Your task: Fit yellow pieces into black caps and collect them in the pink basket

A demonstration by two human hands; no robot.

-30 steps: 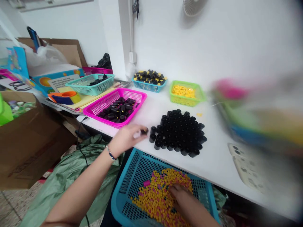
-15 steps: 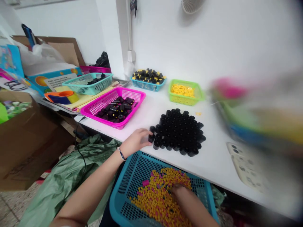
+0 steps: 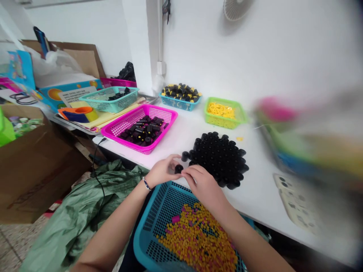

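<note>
My left hand point(image 3: 162, 173) pinches a small black cylinder point(image 3: 178, 169) at the near edge of the white table point(image 3: 261, 189). My right hand point(image 3: 202, 183) meets it there, fingertips pressed together against the same cylinder; whatever small piece they hold is hidden. Just beyond stands a tight cluster of black cylinders point(image 3: 219, 156). Below my hands, a blue basket point(image 3: 159, 211) holds a heap of small yellow and pink pieces point(image 3: 198, 238).
A pink basket point(image 3: 141, 126) holds black cylinders. A small blue basket point(image 3: 180, 96) holds black and yellow parts, and a green basket point(image 3: 224, 112) yellow pieces. A teal basket point(image 3: 109, 99) and boxes lie left. A green bag point(image 3: 82, 211) is on the floor.
My right hand left the blue basket and rose to the table edge. My left hand drew a black cylinder back from the cluster, and both hands now meet on it.
</note>
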